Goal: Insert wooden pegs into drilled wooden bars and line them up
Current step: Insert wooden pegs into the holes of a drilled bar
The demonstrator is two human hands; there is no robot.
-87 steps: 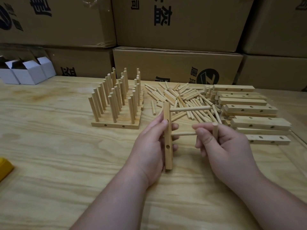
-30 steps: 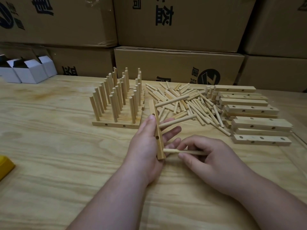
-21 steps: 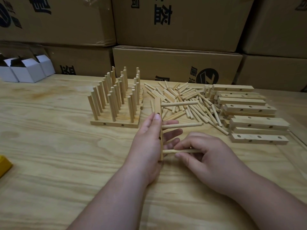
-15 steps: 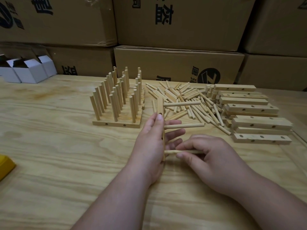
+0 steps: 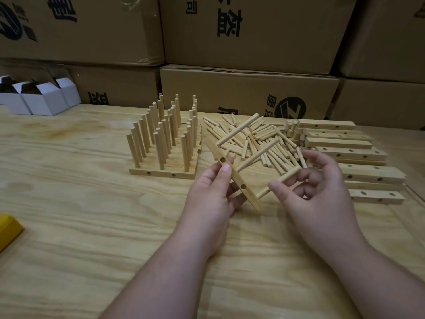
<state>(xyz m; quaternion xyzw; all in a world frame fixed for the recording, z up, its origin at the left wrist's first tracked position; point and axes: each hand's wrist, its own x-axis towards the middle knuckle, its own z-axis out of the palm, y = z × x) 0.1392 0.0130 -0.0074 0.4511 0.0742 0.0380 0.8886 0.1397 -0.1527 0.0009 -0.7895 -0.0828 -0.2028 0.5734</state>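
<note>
Risk: bar (image 5: pixel 232 174) tilted in the air, pinched only by left hand (image 5: pixel 212 194) thumb and fingers; could twist or slip as third peg (image 5: pixel 277 181) gets pushed, cocking it in its hole. Right hand (image 5: pixel 317 194) fingertips lightly pinching that peg, other fingers spread. Pale wood, three pegs seated, side holes showing. Held above table (image 5: pixel 92 215), near finished rows (image 5: pixel 164 143).
</note>
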